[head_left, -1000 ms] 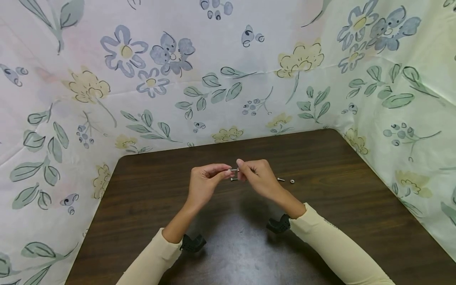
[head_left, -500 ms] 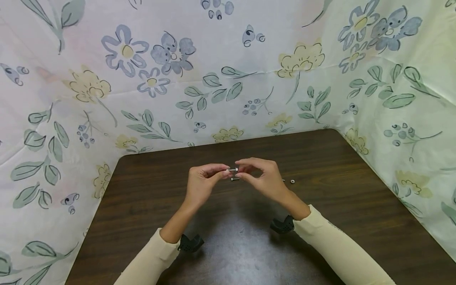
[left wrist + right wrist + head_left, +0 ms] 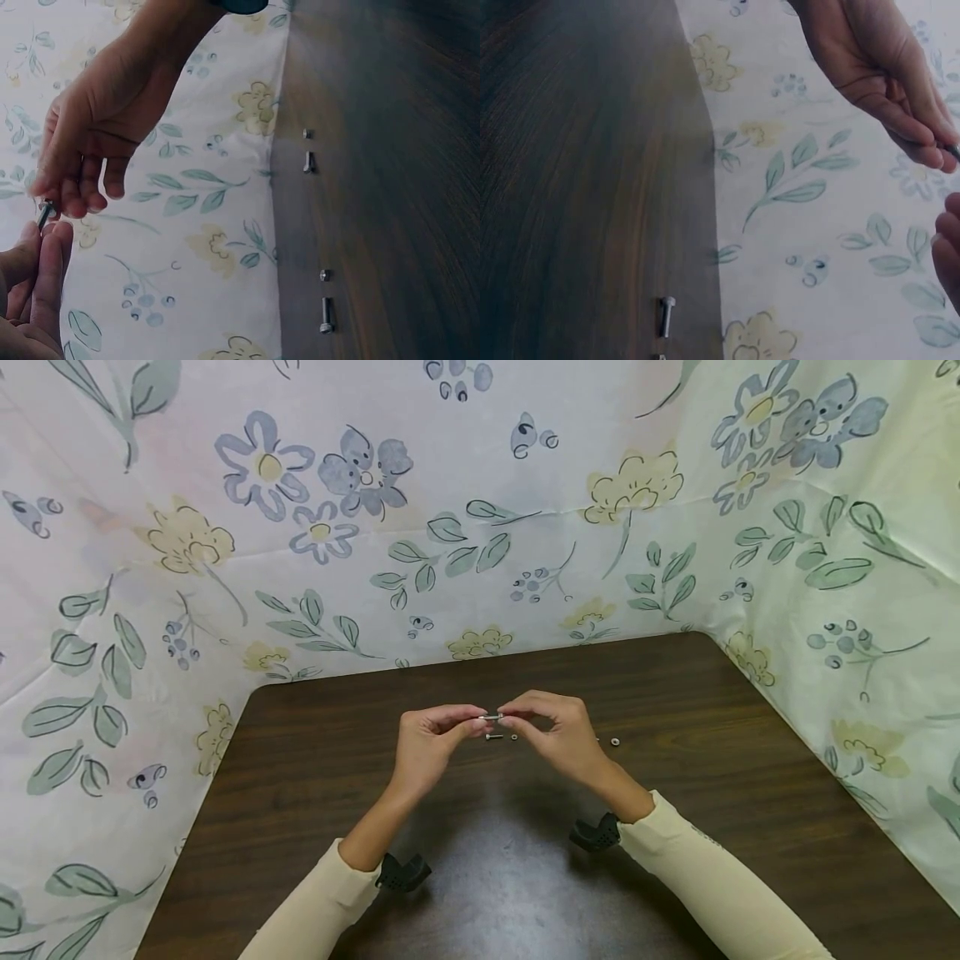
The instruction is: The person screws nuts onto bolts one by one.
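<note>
In the head view my left hand [image 3: 429, 743] pinches a small metal bolt [image 3: 491, 718] between thumb and fingertips, held level above the table. From the other side, the thumb and forefinger of my right hand [image 3: 553, 731] pinch the bolt's right end. A nut [image 3: 46, 203] shows at that end in the left wrist view, right at the right hand's fingertips. The left fingers cover the bolt's other end. In the right wrist view the left hand [image 3: 900, 82] grips the bolt, which is mostly hidden there.
On the dark wooden table [image 3: 315, 793] behind the hands lie a loose bolt [image 3: 494, 737] and a nut [image 3: 514, 737]. Farther right lie another nut [image 3: 615, 742] and a second bolt [image 3: 309, 162], mostly hidden by the right hand in the head view. A floral cloth [image 3: 480, 610] hangs behind the table.
The right hand has rolled back from its turned pose; its thumb and forefinger spread apart around the bolt's end, then closed on it. The left hand has stayed nearly still.
</note>
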`<state>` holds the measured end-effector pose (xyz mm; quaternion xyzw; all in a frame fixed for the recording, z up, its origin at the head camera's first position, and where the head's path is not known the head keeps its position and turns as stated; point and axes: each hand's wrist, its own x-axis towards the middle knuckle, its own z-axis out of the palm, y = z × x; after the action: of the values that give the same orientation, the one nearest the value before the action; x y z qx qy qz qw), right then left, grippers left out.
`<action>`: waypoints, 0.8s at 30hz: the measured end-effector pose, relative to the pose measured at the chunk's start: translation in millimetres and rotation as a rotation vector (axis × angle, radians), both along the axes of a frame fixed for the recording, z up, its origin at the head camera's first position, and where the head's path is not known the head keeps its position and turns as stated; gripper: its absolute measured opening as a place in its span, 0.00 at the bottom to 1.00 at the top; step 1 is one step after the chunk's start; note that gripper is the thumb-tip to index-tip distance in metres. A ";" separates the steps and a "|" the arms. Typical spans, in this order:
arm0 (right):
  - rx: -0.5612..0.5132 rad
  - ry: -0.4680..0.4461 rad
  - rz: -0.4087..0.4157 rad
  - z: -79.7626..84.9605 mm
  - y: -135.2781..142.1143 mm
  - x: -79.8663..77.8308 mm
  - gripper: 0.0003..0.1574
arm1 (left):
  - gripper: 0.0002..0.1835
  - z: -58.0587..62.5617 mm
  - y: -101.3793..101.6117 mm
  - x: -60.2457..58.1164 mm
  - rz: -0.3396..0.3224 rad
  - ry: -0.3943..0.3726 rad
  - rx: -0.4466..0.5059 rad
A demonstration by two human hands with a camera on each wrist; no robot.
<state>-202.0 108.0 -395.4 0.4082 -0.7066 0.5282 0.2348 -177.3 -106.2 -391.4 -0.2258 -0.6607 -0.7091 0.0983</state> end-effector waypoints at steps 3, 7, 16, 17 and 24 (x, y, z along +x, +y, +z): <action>0.015 -0.023 -0.001 -0.8 0.7 -0.2 0.11 | 0.06 0.9 0.4 0.7 0.009 -0.002 -0.007; 0.032 -0.046 0.006 -1.6 0.8 -0.1 0.11 | 0.06 0.7 0.6 1.4 0.025 -0.010 -0.023; 0.068 -0.082 -0.017 -1.8 -3.4 0.6 0.08 | 0.05 -2.6 1.8 -0.1 0.017 -0.018 -0.006; 0.069 -0.091 -0.018 -1.6 -3.9 0.6 0.09 | 0.05 -2.6 1.8 0.1 0.017 -0.017 -0.007; 0.078 -0.106 -0.025 -1.4 -4.1 -1.0 0.15 | 0.05 -0.9 2.2 1.3 0.032 -0.010 -0.026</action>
<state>-203.0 103.9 -396.8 0.3795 -0.7432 0.5181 0.1875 -176.0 -104.0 -392.3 -0.2127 -0.6740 -0.6998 0.1036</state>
